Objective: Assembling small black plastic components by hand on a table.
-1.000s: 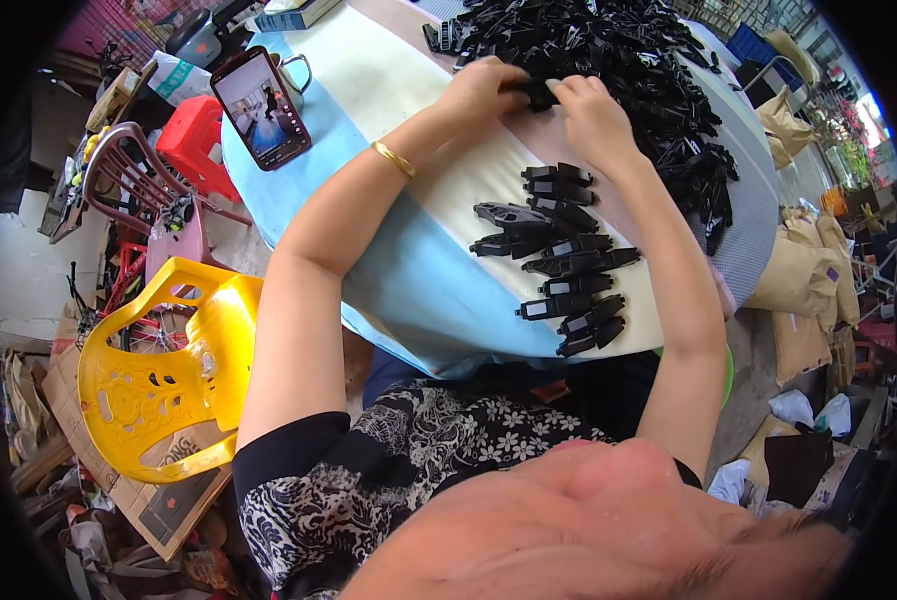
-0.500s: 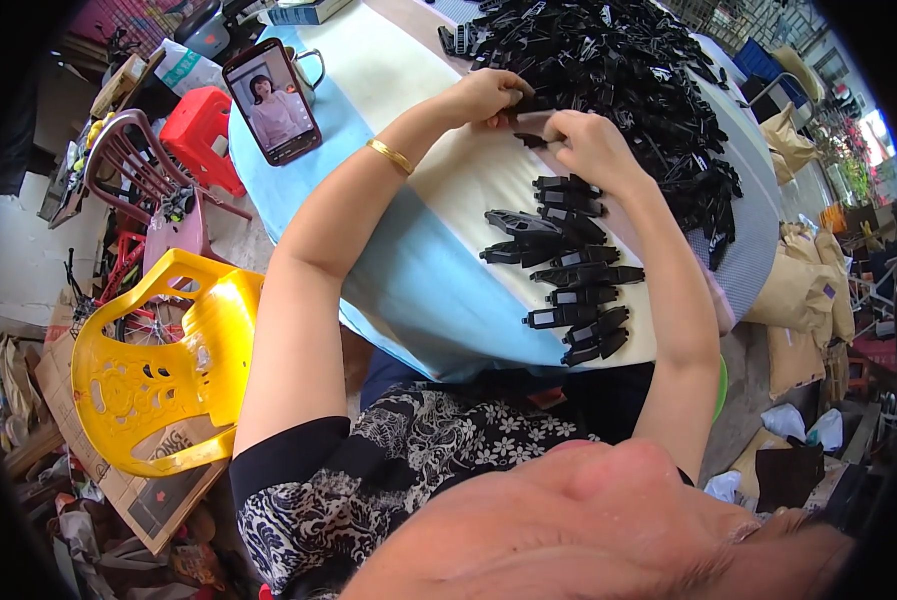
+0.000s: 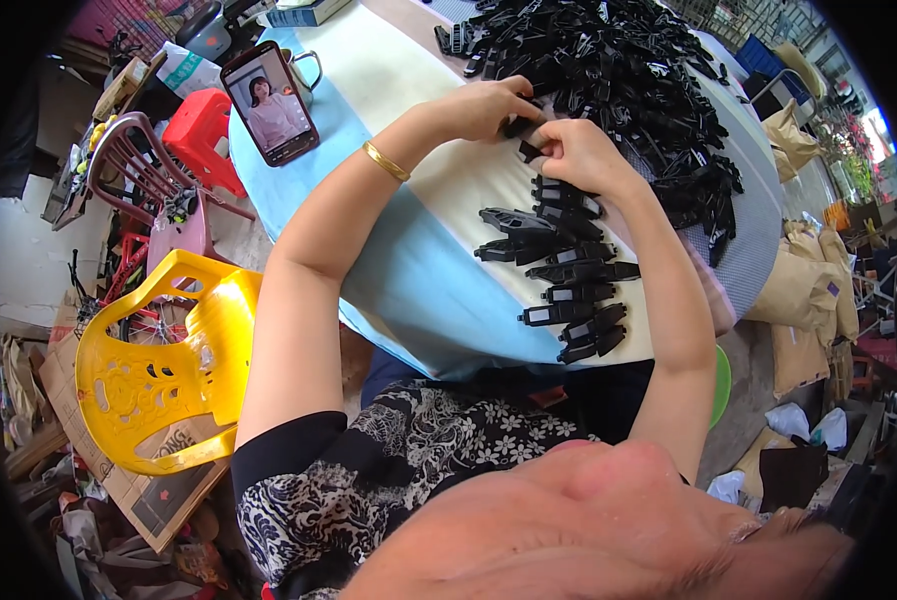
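My left hand (image 3: 488, 108), with a gold bangle at its wrist, has its fingers curled over a small black plastic part (image 3: 515, 127) at the near edge of the heap. Close beside it, my right hand (image 3: 583, 155) pinches another small black plastic piece (image 3: 529, 150) between thumb and fingers. The two hands almost touch. Nearer to me, several black plastic parts with small light patches lie in a rough column (image 3: 573, 270) on the tablecloth. A large heap of loose black plastic parts (image 3: 608, 70) spreads beyond and to the right of my hands.
On the striped tablecloth (image 3: 398, 270) at the far left, a phone (image 3: 270, 105) leans against a mug (image 3: 308, 72). A yellow plastic chair (image 3: 158, 370) and a red stool (image 3: 203, 135) stand left of the table. Brown sacks (image 3: 793, 290) stand at the right.
My right hand has come slightly left and down, with a black piece now showing in its pinch. The left hand has shifted a little toward me, over a black part.
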### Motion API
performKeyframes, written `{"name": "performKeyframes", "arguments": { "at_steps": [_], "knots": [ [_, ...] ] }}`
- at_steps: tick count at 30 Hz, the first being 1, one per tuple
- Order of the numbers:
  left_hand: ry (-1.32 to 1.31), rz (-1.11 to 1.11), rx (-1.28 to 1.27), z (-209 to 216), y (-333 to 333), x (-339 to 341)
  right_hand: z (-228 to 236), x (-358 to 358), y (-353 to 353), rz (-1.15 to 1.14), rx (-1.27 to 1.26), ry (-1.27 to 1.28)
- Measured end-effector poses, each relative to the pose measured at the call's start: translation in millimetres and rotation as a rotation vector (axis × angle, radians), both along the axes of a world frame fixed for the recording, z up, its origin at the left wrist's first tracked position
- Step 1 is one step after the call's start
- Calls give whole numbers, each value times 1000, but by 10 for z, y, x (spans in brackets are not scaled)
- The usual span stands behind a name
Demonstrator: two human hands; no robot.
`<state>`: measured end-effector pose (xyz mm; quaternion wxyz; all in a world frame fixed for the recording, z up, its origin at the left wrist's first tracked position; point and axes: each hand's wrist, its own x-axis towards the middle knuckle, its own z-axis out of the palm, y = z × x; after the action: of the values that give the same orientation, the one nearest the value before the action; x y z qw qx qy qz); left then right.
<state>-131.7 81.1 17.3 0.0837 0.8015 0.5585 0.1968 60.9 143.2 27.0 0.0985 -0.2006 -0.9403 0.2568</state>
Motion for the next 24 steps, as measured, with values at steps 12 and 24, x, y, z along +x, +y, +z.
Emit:
{"name": "performKeyframes", "arguments": {
  "at_steps": [12,24],
  "knots": [
    [-126,63,62,-130,30,322,99,283,122,-127,147,89],
    [-307,49,-109,-99,16,286,-24,248,158,5,137,178]
  ]
}}
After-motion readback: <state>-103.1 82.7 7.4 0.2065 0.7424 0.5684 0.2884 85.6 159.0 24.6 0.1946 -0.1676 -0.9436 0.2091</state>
